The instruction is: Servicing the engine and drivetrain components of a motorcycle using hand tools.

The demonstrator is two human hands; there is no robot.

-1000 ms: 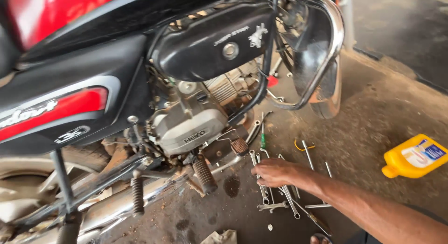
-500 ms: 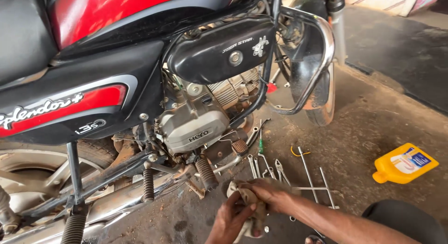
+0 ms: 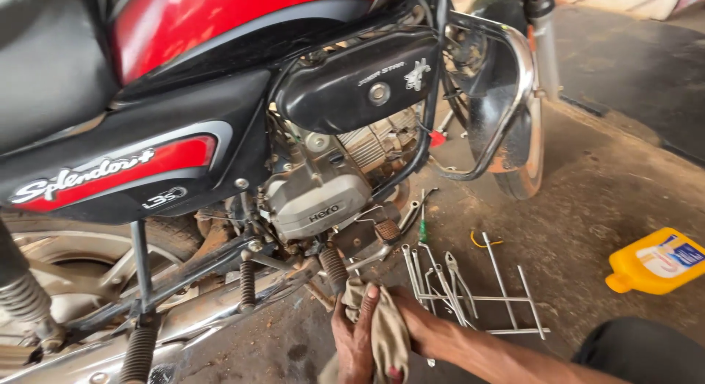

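Only the person's forearms and hands show, low in the frame. The left hand [image 3: 358,340] and right hand [image 3: 416,321] are bare, with no gloves, rings or watch to be seen. The right forearm is bare too, with no sleeve reaching into view. At the bottom right corner a rounded patch of dark, near-black cloth shows, seemingly trousers over a knee.
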